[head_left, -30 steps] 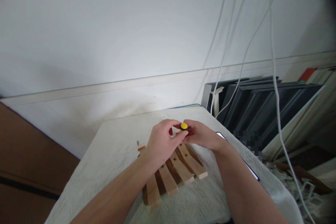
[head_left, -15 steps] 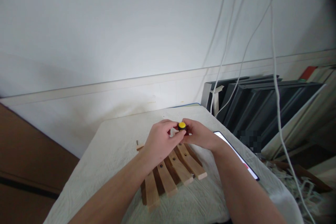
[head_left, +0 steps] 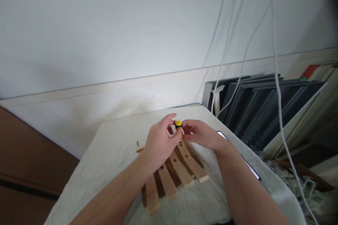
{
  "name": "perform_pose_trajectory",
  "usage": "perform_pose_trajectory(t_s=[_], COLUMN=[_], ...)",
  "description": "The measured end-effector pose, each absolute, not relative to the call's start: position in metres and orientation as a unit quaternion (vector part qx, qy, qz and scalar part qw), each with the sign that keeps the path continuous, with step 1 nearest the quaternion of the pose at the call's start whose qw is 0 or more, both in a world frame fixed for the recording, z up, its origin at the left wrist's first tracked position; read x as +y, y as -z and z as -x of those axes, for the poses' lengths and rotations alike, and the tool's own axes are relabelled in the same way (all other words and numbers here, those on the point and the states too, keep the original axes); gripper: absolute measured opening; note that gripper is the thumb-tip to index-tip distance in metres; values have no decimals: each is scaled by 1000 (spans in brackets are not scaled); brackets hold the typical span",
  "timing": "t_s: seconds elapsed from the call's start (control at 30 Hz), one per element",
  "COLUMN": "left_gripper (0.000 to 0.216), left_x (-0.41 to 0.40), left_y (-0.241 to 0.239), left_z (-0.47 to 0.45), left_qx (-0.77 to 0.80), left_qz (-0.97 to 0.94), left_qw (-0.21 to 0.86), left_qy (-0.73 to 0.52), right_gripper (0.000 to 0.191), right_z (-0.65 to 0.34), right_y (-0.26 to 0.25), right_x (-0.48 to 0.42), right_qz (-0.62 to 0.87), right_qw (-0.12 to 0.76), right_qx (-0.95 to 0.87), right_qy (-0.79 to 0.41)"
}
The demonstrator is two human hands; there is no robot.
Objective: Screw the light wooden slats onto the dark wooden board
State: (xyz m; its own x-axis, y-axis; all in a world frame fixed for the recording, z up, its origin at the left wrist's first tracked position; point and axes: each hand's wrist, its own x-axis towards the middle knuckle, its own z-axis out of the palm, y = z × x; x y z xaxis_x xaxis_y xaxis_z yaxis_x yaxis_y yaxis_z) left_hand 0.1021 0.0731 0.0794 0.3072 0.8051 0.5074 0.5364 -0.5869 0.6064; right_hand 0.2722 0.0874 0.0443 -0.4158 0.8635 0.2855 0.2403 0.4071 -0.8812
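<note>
A screwdriver [head_left: 179, 125] with a yellow-capped black handle stands roughly upright above the far end of a slatted wooden piece [head_left: 182, 170]. My left hand [head_left: 162, 140] has its thumb against the near side of the handle, with its index finger lifted away. The fingers of my right hand [head_left: 198, 133] are closed in on the handle's right side. Its tip is mostly hidden by my fingers. Dark screw heads or holes show along the slats. A screw [head_left: 137, 143] sticks up from the wood's left end.
White textured cloth [head_left: 116, 144] covers the table, which stands against a white wall. A phone or tablet [head_left: 252, 169] lies partly behind my right forearm. White cables [head_left: 277, 91] hang at the right, before dark panels [head_left: 266, 105].
The screwdriver handle has shifted slightly left, and more of it shows. My left index finger has lifted and spread from the handle. The wooden piece has hardly moved.
</note>
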Motion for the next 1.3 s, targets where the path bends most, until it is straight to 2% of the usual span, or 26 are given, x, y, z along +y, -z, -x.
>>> perform_pose_trajectory(t_s=[0.07,0.23,0.4,0.57,0.67,0.77,0.93,1.07,1.23,1.3], left_gripper=[35,16,27,18,12,16,17,20,21,21], left_x=[71,73,75,74,74,73,74,76,76,75], left_y=[-81,-83,-84,-86,-87,-86,-84,-84,-84,-84], left_z=[-102,-99,-98,-99,-99,-99,-98,-98,-99,-100], left_qx=[429,406,359,409,402,403,404,409,407,403], left_qz=[-785,-794,-822,-800,-814,-812,-800,-796,-799,-805], left_qw=[155,149,163,148,142,130,157,169,157,166], left_qy=[-419,-428,-412,-414,-396,-403,-415,-412,-413,-402], right_gripper=[14,23,8,25,18,11,21,15,24,21], right_z=[-272,-268,-270,-270,-271,-274,-273,-273,-272,-272], right_y=[-43,-44,-46,-45,-45,-45,-42,-42,-43,-44], right_x=[88,87,87,88,87,87,90,89,89,89], right_qz=[389,427,372,439,406,373,424,377,436,413], right_qw=[399,406,387,394,379,375,399,379,393,390], right_qx=[-738,-745,-770,-748,-759,-762,-747,-754,-744,-747], right_qy=[-381,-313,-345,-305,-339,-375,-321,-382,-320,-344])
